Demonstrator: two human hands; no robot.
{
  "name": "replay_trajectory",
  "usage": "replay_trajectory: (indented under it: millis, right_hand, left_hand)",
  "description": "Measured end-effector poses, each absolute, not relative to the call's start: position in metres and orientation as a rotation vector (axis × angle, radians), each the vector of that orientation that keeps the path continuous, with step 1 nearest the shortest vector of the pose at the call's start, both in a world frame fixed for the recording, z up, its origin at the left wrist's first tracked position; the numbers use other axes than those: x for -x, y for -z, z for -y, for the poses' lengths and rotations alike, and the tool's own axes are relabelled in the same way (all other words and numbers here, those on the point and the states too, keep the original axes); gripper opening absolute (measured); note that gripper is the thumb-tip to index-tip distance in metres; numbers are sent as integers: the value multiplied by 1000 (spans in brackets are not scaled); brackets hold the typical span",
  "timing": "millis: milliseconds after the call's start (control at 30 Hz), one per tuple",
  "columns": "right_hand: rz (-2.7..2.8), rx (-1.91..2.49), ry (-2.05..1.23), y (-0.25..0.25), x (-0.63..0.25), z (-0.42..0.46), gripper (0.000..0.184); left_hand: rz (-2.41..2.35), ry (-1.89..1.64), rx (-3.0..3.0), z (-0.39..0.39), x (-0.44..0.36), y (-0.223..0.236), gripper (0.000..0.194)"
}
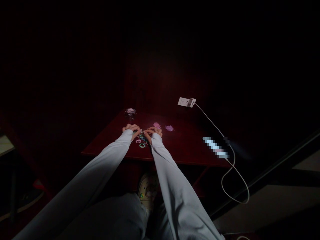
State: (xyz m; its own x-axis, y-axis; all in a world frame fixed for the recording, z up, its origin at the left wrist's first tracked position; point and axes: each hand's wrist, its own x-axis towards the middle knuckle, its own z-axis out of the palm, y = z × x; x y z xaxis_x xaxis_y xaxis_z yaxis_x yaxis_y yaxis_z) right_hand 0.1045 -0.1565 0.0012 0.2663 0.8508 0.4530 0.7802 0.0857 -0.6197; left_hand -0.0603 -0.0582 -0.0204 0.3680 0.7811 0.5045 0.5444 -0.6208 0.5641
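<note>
My left hand (132, 128) and my right hand (154, 131) meet over the dark red table, fingertips almost touching in a pinch. Whatever lies between the fingertips is too small and dim to make out. Just below them is a loose heap of small coloured hair ties (141, 137), partly hidden by my fingers. A pink hair tie (138, 141) and a green hair tie (142, 145) lie at its near side. Behind my right hand sits a pile of pink bands (157, 125), with a pile of purple bands (169, 128) to its right.
A clear jar (130, 114) stands at the table's back left. On the right lies a blurred, lit device (215, 147) beside a white cable (211, 120) running from a wall socket (184, 102). The table's front edge (105, 153) is near my forearms. Surroundings are very dark.
</note>
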Motion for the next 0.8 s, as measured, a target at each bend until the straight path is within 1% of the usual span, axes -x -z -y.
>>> replay_trajectory:
  millis: [200,367,500,700,800]
  right_hand:
    - [1532,1648,-77,7,-107,149,13]
    - [1553,1600,-75,14,-109,144,15]
    - [1547,1612,-95,10,-108,146,15]
    - [1456,1574,-138,3,-108,157,21]
    - [1430,1567,-121,4,-107,160,20]
  left_hand:
    - [-1156,-1078,-2336,57,61,20,22]
    - [-1121,-1055,-2340,53,61,22,18]
    - [-1123,-1040,-2340,53,62,22,15]
    - [-1084,-1082,-2330,57,63,21,19]
    - [-1124,-1059,-2306,56,63,21,18]
